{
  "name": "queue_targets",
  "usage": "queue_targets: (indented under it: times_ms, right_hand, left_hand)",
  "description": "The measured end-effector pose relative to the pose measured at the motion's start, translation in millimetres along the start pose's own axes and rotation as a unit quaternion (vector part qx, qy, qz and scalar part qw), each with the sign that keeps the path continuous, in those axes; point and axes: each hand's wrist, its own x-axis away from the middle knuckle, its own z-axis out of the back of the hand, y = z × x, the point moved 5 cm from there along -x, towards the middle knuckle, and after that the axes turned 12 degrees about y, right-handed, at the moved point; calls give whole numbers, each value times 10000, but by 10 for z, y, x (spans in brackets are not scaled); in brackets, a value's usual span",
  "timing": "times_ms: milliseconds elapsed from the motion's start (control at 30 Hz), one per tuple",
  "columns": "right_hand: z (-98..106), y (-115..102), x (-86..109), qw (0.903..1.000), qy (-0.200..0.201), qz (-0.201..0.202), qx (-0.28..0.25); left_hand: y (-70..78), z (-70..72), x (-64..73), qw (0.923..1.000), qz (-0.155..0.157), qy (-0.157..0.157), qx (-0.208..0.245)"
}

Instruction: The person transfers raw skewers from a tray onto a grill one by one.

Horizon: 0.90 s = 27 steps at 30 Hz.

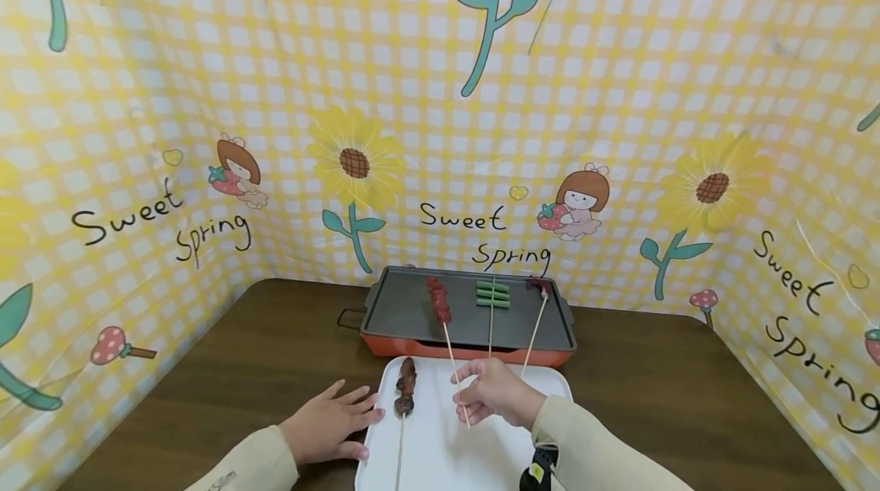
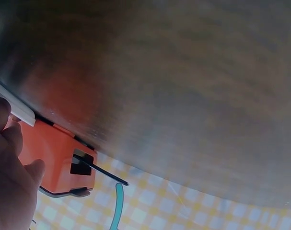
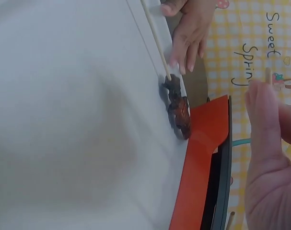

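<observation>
My right hand (image 1: 500, 392) pinches the stick of a skewer with red meat pieces (image 1: 438, 302), above the white tray (image 1: 481, 457). The meat end of that skewer is over the griddle (image 1: 400, 300); whether it touches the plate I cannot tell. My left hand (image 1: 325, 426) lies at the tray's left edge, fingers spread and fairly straight, holding nothing. A skewer of browned, dark pieces (image 1: 406, 386) lies along the tray's left side, also seen in the right wrist view. In the left wrist view the fingers (image 2: 12, 136) touch the tray rim.
On the griddle are a skewer of green vegetable pieces (image 1: 493, 294) and one with a dark red piece (image 1: 538, 287), their sticks pointing toward me. A wire handle (image 1: 349, 318) sticks out on the griddle's left. Checked cloth (image 1: 426, 132) surrounds the brown table (image 1: 275, 346).
</observation>
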Motion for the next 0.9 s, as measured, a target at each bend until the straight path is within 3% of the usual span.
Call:
queue_targets:
  times_ms: [333,900]
  right_hand:
    - [45,-95,-148,9994,226,223,147]
    - [32,-104,-398,9982,555,166,-137]
  left_hand:
    - [2,26,12,9996,-115,245,-101]
    - [10,-12,14,9999,-98,116,-63]
